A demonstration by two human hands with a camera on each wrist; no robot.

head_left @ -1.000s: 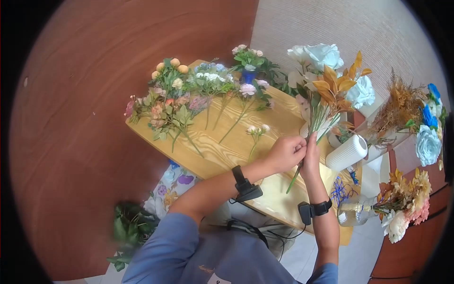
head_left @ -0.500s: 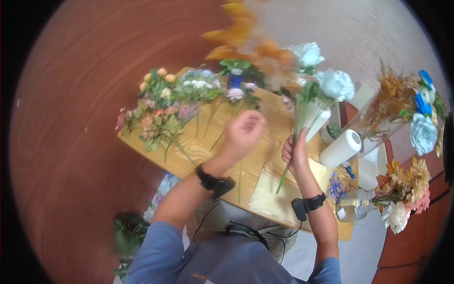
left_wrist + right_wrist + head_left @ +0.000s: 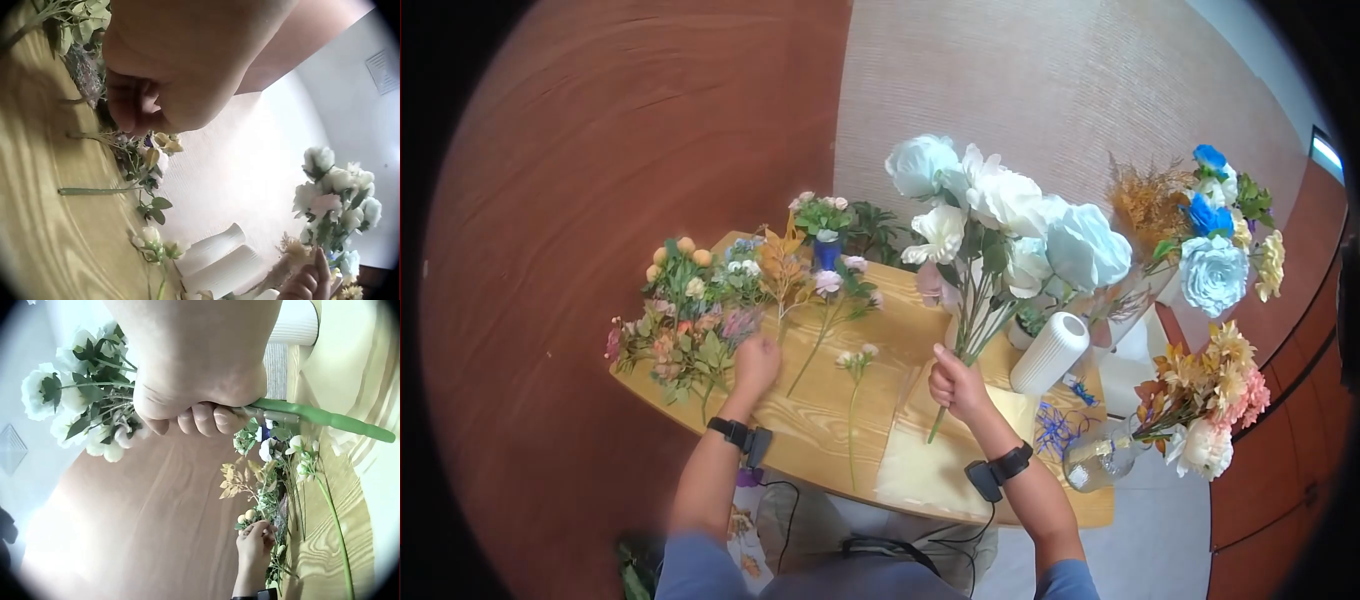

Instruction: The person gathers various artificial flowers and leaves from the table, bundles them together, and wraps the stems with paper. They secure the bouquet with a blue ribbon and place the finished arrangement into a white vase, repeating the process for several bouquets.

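So, right hand (image 3: 960, 385): it's gripping the bouquet (image 3: 1005, 225), fingers wrapping round the bundled stems and the thumb pointing up along them.
Bouquet: big pale blue and white blooms are rising above that fist, and a green stem end is poking out underneath, over the pale paper (image 3: 915, 475).
Right arm: the forearm is slanting up and inward from the lower right, with a black wristband (image 3: 997, 472) sitting on it.
Left hand (image 3: 757, 366): it's hanging low by the mixed flowers (image 3: 685, 335), fingers curling inward; honestly can't tell if they're pinching a stem or nothing.
Left arm: it's angling up from the lower left, well apart from the right one.
Golden-leaf sprig (image 3: 784, 262): its leaves are showing up just past the left hand, stem running down close to the fingers.
Tabletop (image 3: 810, 430): a white-flowered stem (image 3: 858, 358) is lying on it between the two hands.
White ribbed vase (image 3: 1045, 355): sitting near the right hand, with blue strands (image 3: 1058, 430) tangling closer in.
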